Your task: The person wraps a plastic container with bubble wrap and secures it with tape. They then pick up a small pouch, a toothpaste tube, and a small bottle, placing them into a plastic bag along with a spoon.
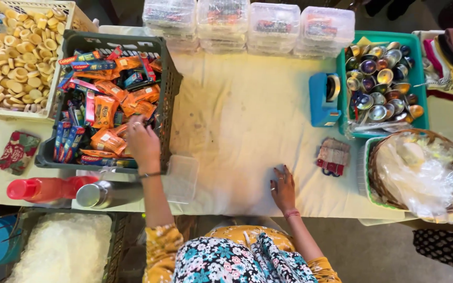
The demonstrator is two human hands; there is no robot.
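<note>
My left hand (143,142) reaches into a dark plastic crate (173,89) full of orange packets (105,111) and red-and-blue toothpaste boxes (69,140). Its fingers curl down onto the orange packets near the crate's front right; whether it grips one is hidden. My right hand (283,187) rests on the cream cloth-covered table (242,115), fingers spread, holding nothing. A clear plastic box (182,177) lies just below the crate, beside my left forearm.
A white basket of small round tan pieces (19,52) stands far left. Clear lidded boxes (247,21) line the back. At right are a blue tape dispenser (323,99), a teal tray of small metal bowls (381,84), a wicker basket of plastic bags (420,173) and a small pouch (333,156). A red-capped bottle (43,188) and a steel flask (98,194) lie at the front edge.
</note>
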